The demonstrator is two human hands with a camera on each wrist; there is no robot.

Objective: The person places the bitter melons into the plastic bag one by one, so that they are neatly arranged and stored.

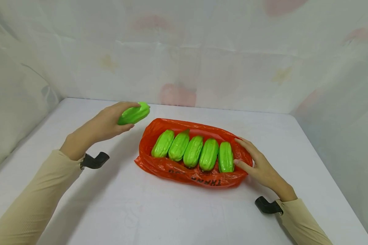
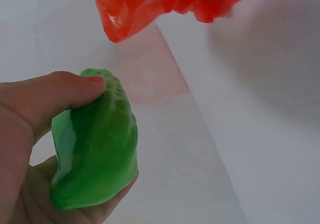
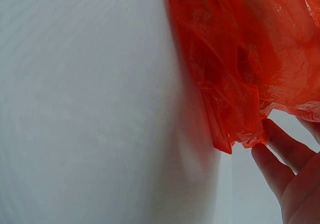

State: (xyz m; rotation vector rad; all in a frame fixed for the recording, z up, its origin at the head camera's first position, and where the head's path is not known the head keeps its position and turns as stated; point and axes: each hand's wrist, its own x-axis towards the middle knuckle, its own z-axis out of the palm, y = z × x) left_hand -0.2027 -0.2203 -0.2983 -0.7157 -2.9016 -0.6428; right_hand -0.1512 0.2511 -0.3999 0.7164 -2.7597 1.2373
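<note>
My left hand (image 1: 111, 122) is raised over the left part of the table and holds a glossy green bitter melon (image 1: 135, 114) between thumb and fingers. In the left wrist view the bitter melon (image 2: 97, 144) shows bumpy ridges, with the thumb across its upper end. A red plastic bag (image 1: 171, 170) lies in the middle with its mouth spread wide. Inside, several more bitter melons (image 1: 193, 151) lie side by side in a row. At the bag's right end my right hand (image 1: 262, 168) touches the rim, fingers extended and spread, thumb close to the rightmost bitter melon (image 1: 226, 157).
A white cloth covers the table (image 1: 159, 214). Behind it hangs a pale sheet (image 1: 202, 68) with faded pink and yellow shapes, which also runs along both sides. Dark printed letters (image 1: 205, 181) mark the bag's near side. Each wrist carries a black mount (image 1: 95, 160).
</note>
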